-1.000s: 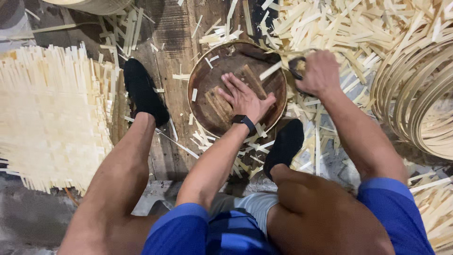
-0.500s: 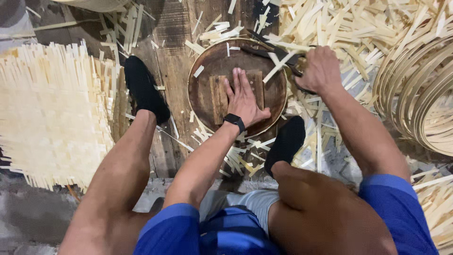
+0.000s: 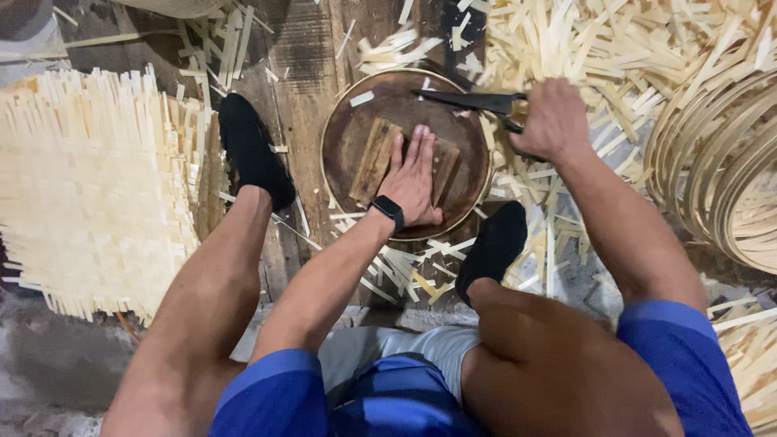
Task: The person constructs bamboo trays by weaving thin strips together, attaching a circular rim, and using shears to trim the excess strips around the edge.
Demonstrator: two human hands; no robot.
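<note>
Right now the left hand (image 3: 415,176) lies flat, fingers straight, pressing on the brown slats (image 3: 379,158) that sit on the round block (image 3: 356,129). The block stands on the floor between the two black shoes (image 3: 251,150). The right hand (image 3: 553,120) is wrapped tight around the handle of a knife (image 3: 473,100), and the dark blade points left over the top edge of the block, just above the slats. To do this cut well, I think the flat hand should press hard so the slats do not slide, and its fingertips should stay back from where the blade comes down. The blade should land straight across the slats, not at a slant. Now the count: one block, one knife, two hands, two shoes, one watch (image 3: 388,212) on the left wrist. I can see about three or four slats under the hand, but the hand hides part of them, so I cannot tell for sure. One big stack of pale strips (image 3: 89,186) lies on the left. Loose pale chips (image 3: 615,48) on the right are too many to count, and curved hoops (image 3: 720,162) lie stacked past them.
</note>
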